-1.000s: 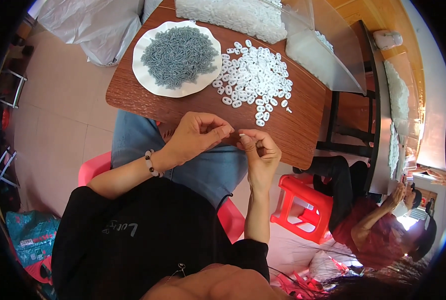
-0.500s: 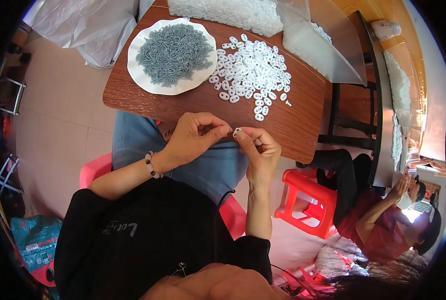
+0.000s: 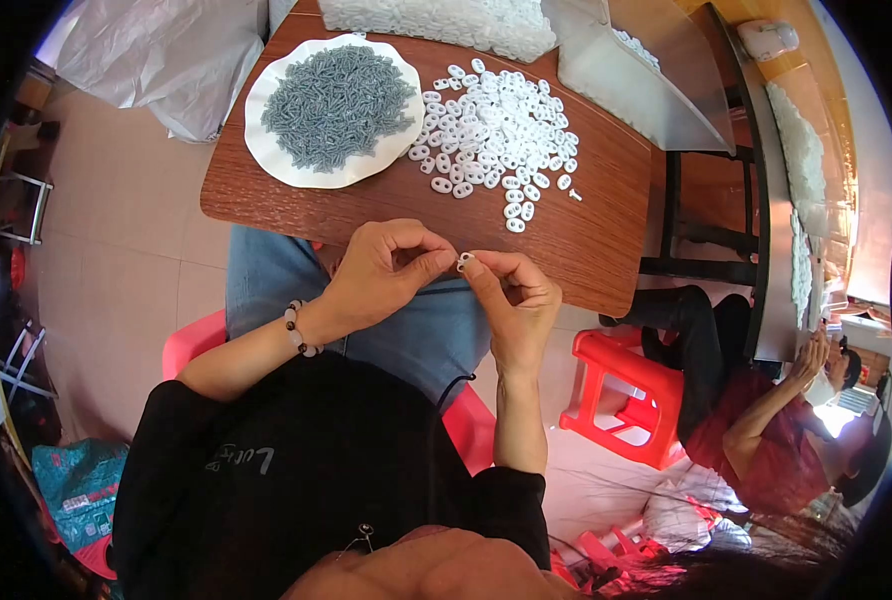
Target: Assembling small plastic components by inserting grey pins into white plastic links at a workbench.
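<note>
Black short-sleeved top (image 3: pixel 346 450) (pale lettering (image 3: pixel 266 461)), blue jeans (image 3: pixel 411 340), 1 beaded bracelet (image 3: pixel 293 325), pendant necklace (image 3: pixel 366 530)

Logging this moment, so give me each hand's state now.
Left hand: closed in a pinch; whether it holds anything cannot be told.
Right hand: closed, holding a small white holed piece.

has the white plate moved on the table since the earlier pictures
No: against the left edge of the tabletop, the white plate shows no clear shift; the camera view has moved.
</note>
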The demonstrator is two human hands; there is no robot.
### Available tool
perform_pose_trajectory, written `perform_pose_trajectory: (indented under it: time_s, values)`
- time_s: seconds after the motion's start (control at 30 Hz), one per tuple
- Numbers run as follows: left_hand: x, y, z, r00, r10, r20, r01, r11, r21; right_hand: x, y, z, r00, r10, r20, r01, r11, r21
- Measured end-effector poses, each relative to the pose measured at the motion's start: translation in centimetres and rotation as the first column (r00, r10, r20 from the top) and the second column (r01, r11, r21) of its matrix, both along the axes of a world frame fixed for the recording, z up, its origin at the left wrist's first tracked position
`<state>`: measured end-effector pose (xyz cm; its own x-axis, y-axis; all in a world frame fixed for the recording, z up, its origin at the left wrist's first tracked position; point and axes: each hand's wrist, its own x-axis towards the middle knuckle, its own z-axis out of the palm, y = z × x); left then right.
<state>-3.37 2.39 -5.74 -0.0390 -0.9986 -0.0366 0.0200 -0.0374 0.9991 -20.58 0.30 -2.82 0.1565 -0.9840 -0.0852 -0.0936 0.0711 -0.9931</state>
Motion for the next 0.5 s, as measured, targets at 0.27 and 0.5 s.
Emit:
perform_pose_trajectory:
  time_s: [0.27,0.5]
  values:
    - [0.18,0.11,0.31,1.0,-0.009,0.017,0.009,1.0,-0.003,0.15,0.16,0.15,0.993,-0.009,-0.115,-0.001,0.996,-0.085]
    - [0.28,0.11,0.18,0.999,0.001,-0.035,0.0,1.0,0.028,0.02,0.18,0.4,0.993,-0.025,-0.12,0.011,0.994,-0.111]
